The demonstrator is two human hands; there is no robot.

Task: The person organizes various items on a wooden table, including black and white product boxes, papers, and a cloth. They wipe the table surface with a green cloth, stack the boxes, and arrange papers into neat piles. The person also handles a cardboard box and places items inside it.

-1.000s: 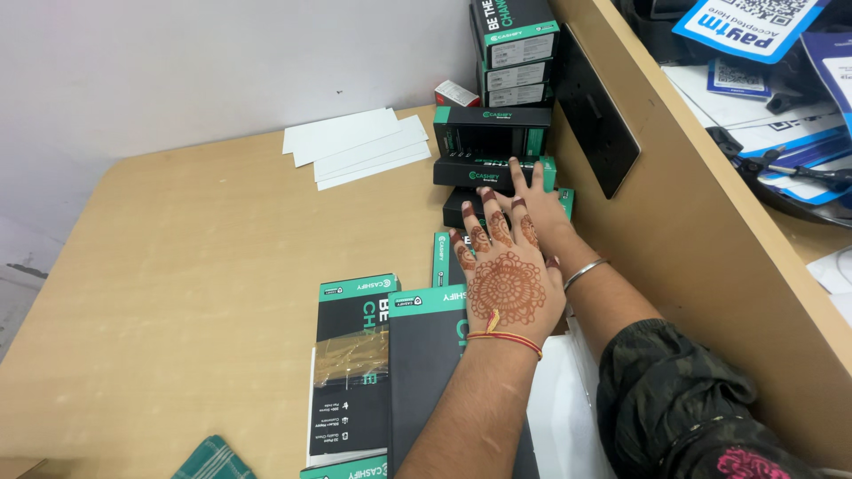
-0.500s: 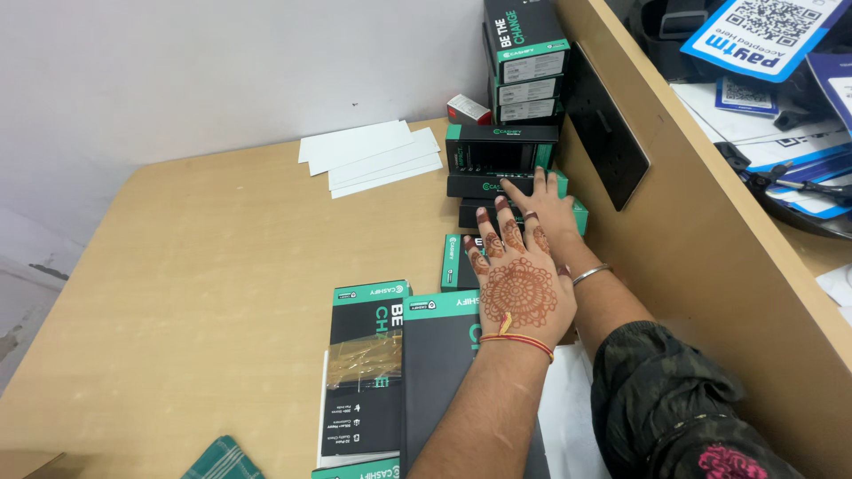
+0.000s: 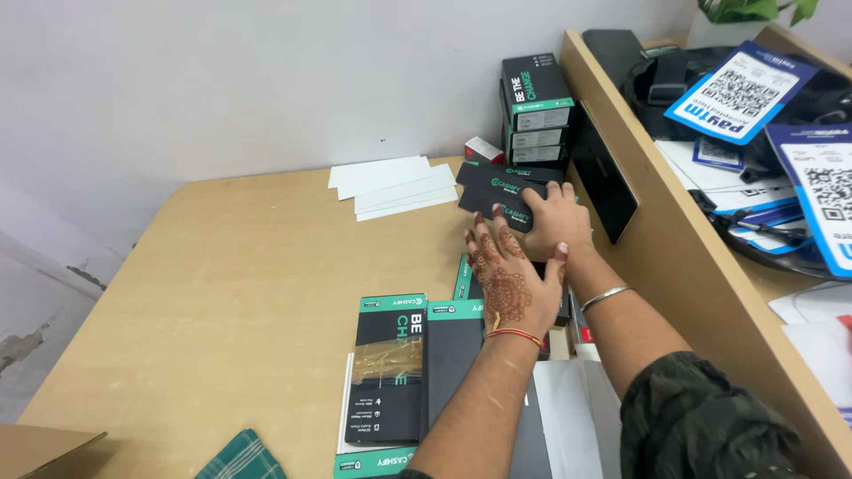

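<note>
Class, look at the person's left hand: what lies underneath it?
Under the left hand lies a flat black box with a green end, only its left edge showing. The right hand grips tilted black-and-green boxes beyond. The rest of that box is covered.

The boxes (image 3: pixel 510 206) are black with green bands and white lettering. The left hand (image 3: pixel 508 277) bears a reddish-brown floral henna pattern and a red-and-yellow thread at the wrist. The surface (image 3: pixel 222 293) is pale wood-toned. The paper sheets (image 3: pixel 395 186) are white. The cloth (image 3: pixel 240 459) at the near edge is teal-checked.
</note>
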